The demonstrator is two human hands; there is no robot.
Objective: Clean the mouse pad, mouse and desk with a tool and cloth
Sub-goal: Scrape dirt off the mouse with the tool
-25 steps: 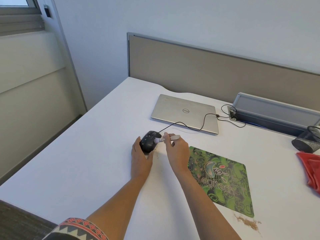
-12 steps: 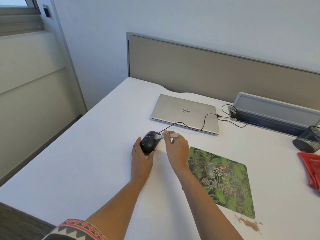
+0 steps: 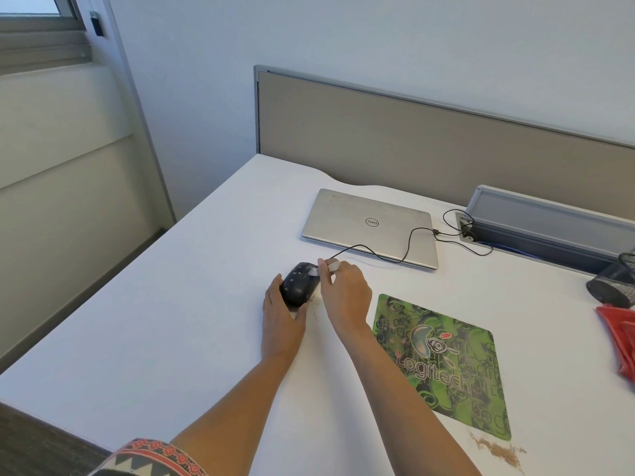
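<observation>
White desk [image 3: 171, 338], mid-surface: left hand [image 3: 280, 324] has fingers wrapped round the black mouse [image 3: 298, 285]. Right hand [image 3: 347, 297] pinches a small white tool [image 3: 314, 270], tip on mouse top. Green mouse pad [image 3: 443, 362] just right of the hands, brown crumbs [image 3: 498, 450] off its near corner. Red cloth [image 3: 618, 341] at right edge. Closed laptop [image 3: 367, 225] toward far edge.

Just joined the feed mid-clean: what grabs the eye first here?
The left hand grips the black mouse centre-frame while the right hand pinches a small white tool against its top. Right of them lies the bright green mouse pad, brown crumbs off its near corner, a red cloth at the frame's right edge.
</observation>
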